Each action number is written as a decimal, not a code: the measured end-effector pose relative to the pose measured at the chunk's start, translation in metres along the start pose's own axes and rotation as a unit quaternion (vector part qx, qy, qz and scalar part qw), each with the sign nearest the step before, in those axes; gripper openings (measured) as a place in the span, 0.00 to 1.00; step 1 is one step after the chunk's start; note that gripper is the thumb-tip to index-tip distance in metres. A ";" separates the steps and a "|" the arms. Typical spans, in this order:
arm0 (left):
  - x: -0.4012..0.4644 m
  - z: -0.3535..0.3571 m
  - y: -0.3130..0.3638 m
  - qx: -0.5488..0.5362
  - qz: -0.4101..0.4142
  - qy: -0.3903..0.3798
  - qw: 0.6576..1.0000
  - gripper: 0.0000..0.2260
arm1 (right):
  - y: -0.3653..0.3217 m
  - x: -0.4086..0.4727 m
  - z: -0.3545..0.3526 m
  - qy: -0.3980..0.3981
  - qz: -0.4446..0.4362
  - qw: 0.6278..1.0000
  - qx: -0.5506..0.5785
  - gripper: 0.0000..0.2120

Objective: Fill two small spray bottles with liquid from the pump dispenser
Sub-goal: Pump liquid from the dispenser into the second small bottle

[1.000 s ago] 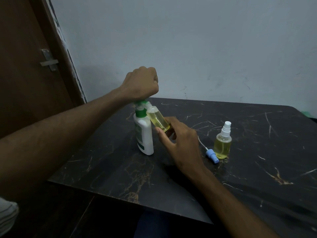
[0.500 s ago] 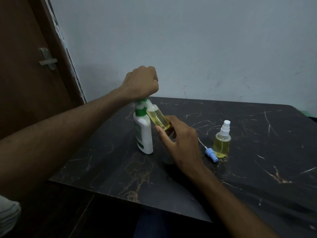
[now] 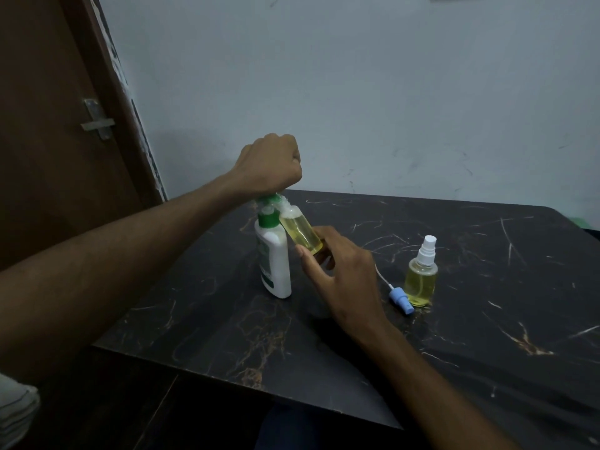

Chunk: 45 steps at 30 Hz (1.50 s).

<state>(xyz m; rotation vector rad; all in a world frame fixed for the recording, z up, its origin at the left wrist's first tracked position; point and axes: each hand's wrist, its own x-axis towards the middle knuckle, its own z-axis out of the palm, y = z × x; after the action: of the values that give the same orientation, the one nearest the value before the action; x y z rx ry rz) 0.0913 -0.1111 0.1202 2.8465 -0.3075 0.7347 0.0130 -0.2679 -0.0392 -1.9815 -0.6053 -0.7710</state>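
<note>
Left hand (image 3: 271, 165), closed into a fist, bears down on the pump dispenser (image 3: 274, 254) directly beneath it. Right hand (image 3: 341, 271) grips the open spray bottle (image 3: 300, 230) by its base, tilted so its mouth meets the nozzle under the fist. The capped spray bottle (image 3: 421, 277), apparently filled, and a loose blue sprayer cap (image 3: 402, 300) sit just right of the right hand.

The left grip (image 3: 269, 167) sits fisted on top of the white pump dispenser (image 3: 273, 254), which stands upright on the dark desk (image 3: 487, 319). Touching the dispenser's nozzle, a tilted open spray bottle (image 3: 300, 230) is held by the right grip (image 3: 344, 274), so no gap shows between the two grips. Just right of the right grip lie a blue spray cap (image 3: 402, 299) with its thin tube and, touching it, a capped spray bottle (image 3: 421, 276) standing upright. Beyond that bottle, and in front of both grips toward the near edge, the desk surface is bare. A wall (image 3: 357, 92) rises behind the desk and a door (image 3: 48, 125) stands left of the left arm.
</note>
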 end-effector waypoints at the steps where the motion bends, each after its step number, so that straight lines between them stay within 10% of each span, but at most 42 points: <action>1: 0.000 -0.001 0.001 -0.007 0.000 0.006 1.000 0.11 | 0.000 0.000 -0.001 0.001 0.000 1.000 0.001 0.11; 20: -0.016 -0.042 -0.017 -0.155 -0.013 0.056 0.986 0.11 | -0.004 -0.001 -0.009 0.005 0.014 1.000 0.022 0.07; 30: -0.133 -0.018 -0.008 -0.162 0.031 0.281 0.945 0.06 | -0.004 -0.002 -0.010 0.016 0.026 0.999 0.018 0.07; 38: -0.191 0.049 0.028 -0.242 -0.016 0.122 0.962 0.11 | -0.006 -0.002 -0.013 0.004 0.040 0.999 0.014 0.06; 45: -0.185 0.063 0.047 -0.305 -0.065 0.140 0.940 0.12 | -0.014 0.002 -0.018 -0.047 0.045 0.998 0.020 0.06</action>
<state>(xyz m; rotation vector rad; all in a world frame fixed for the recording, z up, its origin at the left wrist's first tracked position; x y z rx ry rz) -0.0497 -0.1428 -0.0192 2.1285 -0.2465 0.8290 -0.0004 -0.2768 -0.0229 -2.0026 -0.5787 -0.6090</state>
